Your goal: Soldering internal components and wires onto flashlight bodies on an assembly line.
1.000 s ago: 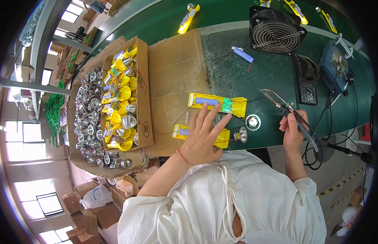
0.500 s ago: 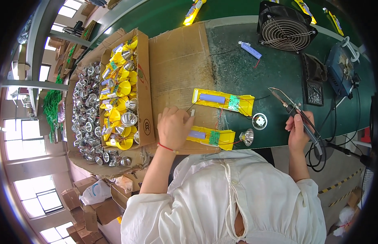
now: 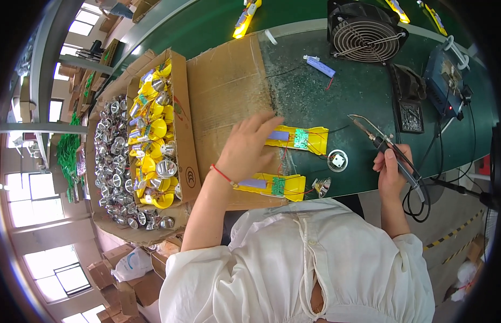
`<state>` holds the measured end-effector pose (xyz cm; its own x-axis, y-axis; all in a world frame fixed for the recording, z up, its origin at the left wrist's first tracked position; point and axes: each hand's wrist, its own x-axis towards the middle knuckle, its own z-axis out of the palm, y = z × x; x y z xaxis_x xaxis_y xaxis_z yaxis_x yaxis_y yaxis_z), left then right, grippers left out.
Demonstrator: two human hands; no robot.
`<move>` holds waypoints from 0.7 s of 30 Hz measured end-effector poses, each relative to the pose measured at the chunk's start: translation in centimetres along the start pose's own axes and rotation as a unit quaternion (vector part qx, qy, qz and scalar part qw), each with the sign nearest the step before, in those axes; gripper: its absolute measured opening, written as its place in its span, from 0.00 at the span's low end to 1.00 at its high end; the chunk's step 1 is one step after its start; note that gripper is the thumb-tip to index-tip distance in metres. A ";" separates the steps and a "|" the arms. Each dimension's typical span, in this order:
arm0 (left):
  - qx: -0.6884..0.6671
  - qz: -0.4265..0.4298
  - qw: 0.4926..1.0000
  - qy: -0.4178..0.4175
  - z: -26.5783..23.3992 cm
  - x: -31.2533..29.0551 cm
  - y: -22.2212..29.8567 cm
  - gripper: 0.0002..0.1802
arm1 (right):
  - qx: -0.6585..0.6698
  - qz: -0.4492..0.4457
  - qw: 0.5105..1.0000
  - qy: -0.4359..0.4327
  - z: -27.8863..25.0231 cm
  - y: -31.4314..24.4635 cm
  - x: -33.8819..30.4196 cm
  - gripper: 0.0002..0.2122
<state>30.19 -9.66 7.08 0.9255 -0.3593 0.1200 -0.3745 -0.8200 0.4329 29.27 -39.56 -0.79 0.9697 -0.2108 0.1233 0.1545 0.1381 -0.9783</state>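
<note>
My left hand [image 3: 249, 146] is over the left end of a yellow lamp housing [image 3: 317, 141], fingers spread and nothing visible in them. This housing has a lilac battery [image 3: 278, 135] and a green circuit board [image 3: 301, 139]; its left end is hidden by the hand. Closer to me lies a second yellow housing [image 3: 296, 188] with its own battery and board, wired to a silver reflector [image 3: 322, 187]. My right hand [image 3: 391, 171] is closed around a soldering iron [image 3: 379, 143], its tip pointing up and left. Another round reflector [image 3: 337, 160] rests face down between them.
On the left, a cardboard box [image 3: 187, 134] holds yellow lamp parts beside many loose reflectors [image 3: 117, 161]. At the back stand a black fan [image 3: 367, 40] and a blue soldering station [image 3: 444, 75]. A loose battery [image 3: 320, 67] and small white piece [image 3: 270, 36] are on the bench.
My left hand has moved up and opened out. The small white piece at its fingertips is gone from there; a white piece now shows at the far edge. The right hand still holds the iron.
</note>
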 end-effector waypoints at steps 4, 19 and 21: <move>0.024 -0.013 0.999 -0.024 1.0 -1.3 -1.0 0.26 | -0.012 0.001 1.000 -0.010 0.0 -0.1 -0.1 0.09; -0.021 0.064 0.992 0.102 3.0 -2.2 -0.6 0.08 | -0.002 -0.002 0.998 -0.068 2.1 -1.3 -0.9 0.11; -0.013 0.065 0.992 0.109 3.2 -2.0 -0.5 0.07 | -0.011 -0.007 0.996 -0.089 2.5 -1.6 -1.1 0.11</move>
<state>28.34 -9.91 3.75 0.8613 -0.3539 0.3646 -0.4919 -0.7606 0.4238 28.38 -37.10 1.07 0.9861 -0.0382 0.1618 0.1651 0.1150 -0.9795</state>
